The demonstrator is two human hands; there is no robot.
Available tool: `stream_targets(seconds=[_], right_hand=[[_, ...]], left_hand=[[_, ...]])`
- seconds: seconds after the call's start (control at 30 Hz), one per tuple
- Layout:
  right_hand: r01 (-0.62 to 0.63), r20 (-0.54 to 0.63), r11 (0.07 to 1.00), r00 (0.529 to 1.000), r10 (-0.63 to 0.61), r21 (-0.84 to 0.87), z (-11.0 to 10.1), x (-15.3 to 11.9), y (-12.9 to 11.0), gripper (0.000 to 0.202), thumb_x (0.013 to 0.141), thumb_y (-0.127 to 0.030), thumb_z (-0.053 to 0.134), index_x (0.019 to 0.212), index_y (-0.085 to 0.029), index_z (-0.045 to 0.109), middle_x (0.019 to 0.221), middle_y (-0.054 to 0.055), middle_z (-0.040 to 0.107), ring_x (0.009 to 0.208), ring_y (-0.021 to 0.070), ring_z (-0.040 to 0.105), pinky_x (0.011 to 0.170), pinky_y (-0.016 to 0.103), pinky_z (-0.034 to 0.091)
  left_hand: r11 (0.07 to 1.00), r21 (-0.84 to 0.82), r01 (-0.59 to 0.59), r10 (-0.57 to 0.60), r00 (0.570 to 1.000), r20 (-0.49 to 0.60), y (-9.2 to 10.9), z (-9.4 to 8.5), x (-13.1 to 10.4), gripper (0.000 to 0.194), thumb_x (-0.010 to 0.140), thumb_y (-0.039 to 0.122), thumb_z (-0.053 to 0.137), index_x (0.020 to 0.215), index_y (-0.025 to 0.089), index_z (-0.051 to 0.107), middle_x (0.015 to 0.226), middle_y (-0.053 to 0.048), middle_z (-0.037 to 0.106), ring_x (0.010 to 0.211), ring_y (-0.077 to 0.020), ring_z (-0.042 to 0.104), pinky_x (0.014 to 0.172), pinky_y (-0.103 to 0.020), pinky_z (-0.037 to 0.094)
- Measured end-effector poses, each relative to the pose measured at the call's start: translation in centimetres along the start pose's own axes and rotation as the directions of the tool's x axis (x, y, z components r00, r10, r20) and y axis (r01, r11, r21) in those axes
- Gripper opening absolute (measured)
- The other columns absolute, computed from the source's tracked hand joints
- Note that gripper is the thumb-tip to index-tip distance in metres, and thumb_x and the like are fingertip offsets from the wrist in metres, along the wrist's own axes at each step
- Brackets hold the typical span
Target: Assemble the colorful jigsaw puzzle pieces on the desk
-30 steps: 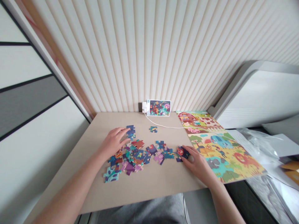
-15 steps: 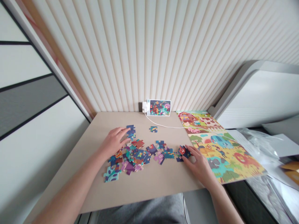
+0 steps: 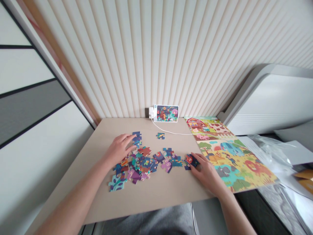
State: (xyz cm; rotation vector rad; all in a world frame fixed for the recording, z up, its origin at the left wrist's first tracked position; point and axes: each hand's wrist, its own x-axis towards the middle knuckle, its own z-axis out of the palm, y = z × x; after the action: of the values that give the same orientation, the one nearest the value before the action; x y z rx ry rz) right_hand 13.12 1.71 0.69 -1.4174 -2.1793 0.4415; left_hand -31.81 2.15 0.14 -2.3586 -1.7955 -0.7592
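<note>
My left hand rests at the left of the table, fingers apart, with fingertips at the edge of two dark blue puzzle pieces that appear joined. Below it spreads a heap of mixed puzzle pieces, partly hidden by the hand. On the right, my right hand grips a dark puzzle piece with a red figure between thumb and fingers. Other dark pieces lie under or beside that piece. Between the hands are several loose pieces, among them a purple one and a teal one.
One puzzle piece lies alone near the back. A picture card leans on the pleated wall beside a white charger, whose cable crosses the table. Assembled animal puzzles cover the right side, over the table edge.
My right hand has shifted slightly left, and the red-figured piece in it has turned and sits a little lower. My left hand stays almost still.
</note>
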Motion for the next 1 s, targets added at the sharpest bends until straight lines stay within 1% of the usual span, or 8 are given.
stream_targets(seconds=[0.1,0.3,0.5,0.7,0.87,1.0], right_hand=[[-0.026,-0.024,1.0,0.999,0.026,-0.003,0.4,-0.3,0.3,0.052,0.09,-0.033,0.056,0.14,-0.022,0.057,0.137,0.01,0.059,0.12,0.0271,0.062,0.106,0.041,0.05],[-0.043,-0.113,0.998,0.993,0.038,-0.046,1.1,-0.4,1.1,0.048,0.09,-0.037,0.056,0.136,-0.024,0.062,0.136,0.011,0.062,0.121,0.03,0.061,0.106,0.047,0.05],[-0.079,-0.153,0.994,0.986,0.066,-0.078,1.3,-0.2,1.4,0.044,0.093,-0.041,0.054,0.132,-0.023,0.065,0.139,0.011,0.061,0.124,0.0305,0.06,0.108,0.05,0.048],[-0.117,-0.2,0.99,0.975,0.1,-0.073,1.6,0.1,1.8,0.042,0.094,-0.041,0.054,0.13,-0.023,0.066,0.14,0.012,0.06,0.124,0.0319,0.059,0.109,0.053,0.047],[-0.104,-0.205,0.992,0.975,0.089,-0.067,1.9,0.3,2.2,0.042,0.094,-0.039,0.052,0.131,-0.023,0.065,0.14,0.012,0.058,0.126,0.0315,0.057,0.109,0.053,0.046],[-0.076,-0.21,0.996,0.976,0.063,-0.056,2.0,0.3,2.2,0.041,0.095,-0.038,0.051,0.132,-0.024,0.063,0.138,0.012,0.058,0.125,0.0306,0.057,0.109,0.052,0.045]], left_hand=[[1.0,0.002,0.003,-0.003,1.0,0.003,0.2,-0.2,0.0,0.052,0.098,0.057,0.049,0.14,0.027,0.054,0.126,-0.011,0.063,0.118,-0.0289,0.059,0.106,-0.045,0.044],[1.0,0.006,0.004,-0.004,1.0,0.006,0.2,-0.3,0.0,0.053,0.097,0.058,0.049,0.14,0.027,0.054,0.127,-0.01,0.063,0.119,-0.0288,0.059,0.107,-0.045,0.044],[1.0,-0.007,0.003,-0.003,1.0,-0.002,0.1,-0.2,0.0,0.052,0.097,0.057,0.049,0.14,0.028,0.054,0.125,-0.01,0.063,0.118,-0.0284,0.059,0.106,-0.045,0.043],[1.0,-0.008,0.008,-0.008,1.0,-0.001,0.1,-0.3,0.1,0.053,0.097,0.057,0.051,0.14,0.027,0.054,0.126,-0.01,0.063,0.119,-0.0283,0.058,0.108,-0.045,0.043],[1.0,-0.008,0.018,-0.018,1.0,-0.005,0.0,-0.4,0.0,0.051,0.097,0.055,0.051,0.14,0.028,0.054,0.125,-0.01,0.063,0.118,-0.0286,0.058,0.108,-0.045,0.043],[1.0,-0.007,0.015,-0.015,0.999,-0.029,-0.1,-0.9,0.0,0.051,0.097,0.056,0.05,0.14,0.027,0.054,0.125,-0.01,0.063,0.116,-0.0284,0.059,0.107,-0.045,0.044]])
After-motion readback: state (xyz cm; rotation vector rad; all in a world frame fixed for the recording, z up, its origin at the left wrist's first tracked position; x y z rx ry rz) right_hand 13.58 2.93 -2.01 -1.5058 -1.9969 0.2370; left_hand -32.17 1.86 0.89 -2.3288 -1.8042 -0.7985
